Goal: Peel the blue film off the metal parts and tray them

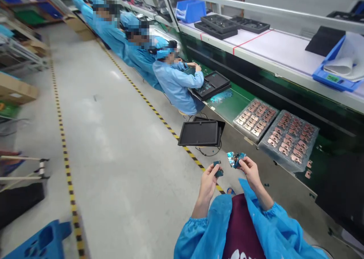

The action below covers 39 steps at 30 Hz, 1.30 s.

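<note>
My left hand (209, 178) is closed on a small dark blue circuit board (218, 169), pinched between thumb and fingers. Just to its right, my right hand (250, 169) grips a small bunch of circuit boards (237, 159), some with shiny silver-blue parts. Both hands are in the air in front of my body, a short way apart, beside the bench edge. On the green bench to the right lie two clear trays, a nearer tray (311, 147) and a farther tray (257, 138), with rows of copper-coloured parts. Two loose copper-coloured pieces (308, 173) lie next to the nearer one.
Black trays (199, 133) rest on a stool by the bench. A co-worker in a blue smock (179, 85) sits at the bench by a black tray (217, 79); others sit farther along. Yellow-black tape (159, 117) marks the floor. A blue bin (335, 71) stands on the shelf.
</note>
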Available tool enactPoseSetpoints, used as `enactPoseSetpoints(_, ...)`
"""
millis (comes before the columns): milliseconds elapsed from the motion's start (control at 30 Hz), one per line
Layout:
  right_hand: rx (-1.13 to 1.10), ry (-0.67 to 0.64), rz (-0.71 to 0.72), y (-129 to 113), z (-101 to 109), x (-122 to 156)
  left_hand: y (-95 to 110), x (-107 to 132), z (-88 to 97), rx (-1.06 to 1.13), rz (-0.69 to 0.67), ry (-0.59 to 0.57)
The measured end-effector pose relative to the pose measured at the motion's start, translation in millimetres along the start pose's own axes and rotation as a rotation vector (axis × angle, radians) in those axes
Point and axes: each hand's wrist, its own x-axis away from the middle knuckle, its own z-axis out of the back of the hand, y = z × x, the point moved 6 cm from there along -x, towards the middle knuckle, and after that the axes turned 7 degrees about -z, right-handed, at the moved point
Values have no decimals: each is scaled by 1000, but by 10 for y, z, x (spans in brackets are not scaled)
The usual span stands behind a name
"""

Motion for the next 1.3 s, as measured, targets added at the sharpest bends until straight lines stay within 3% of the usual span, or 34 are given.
enactPoseSetpoints(133, 27, 61, 67, -158, -166, -602, 132, -435, 204, 21, -20, 69)
enactPoseSetpoints(300, -41, 193, 200, -516, -472, -1778, 257, -1182, 171, -13, 26, 103)
enactPoseSetpoints(433, -67, 159, 251, -813, -1015, -3111, 544, -2098, -7, -36, 21, 135)
enactPoseSetpoints(600, 59, 15, 162, -1140, -1757, -5034, 1029, -3241, -305, -4, 68, 233)
enactPoseSetpoints(733, 182, -44, 68, -1296, -2273, -6447, 1387, -3870, -496, 6, 96, 293)
enactPoseSetpoints(833, 277, -26, 36, -1261, -2612, -7235, 1551, -4189, -524, -3, 112, 366)
enactPoseSetpoints(967, 354, 93, 28, -932, -2981, -7749, 1615, -4484, -507, -49, 160, 431)
enactPoseSetpoints(1167, 435, 236, -3, -236, -3495, -7902, 1687, -4808, -440, -107, 167, 493)
enactPoseSetpoints(1300, 486, 342, -3, -90, -3670, -7995, 1908, -5125, -356, -194, 135, 460)
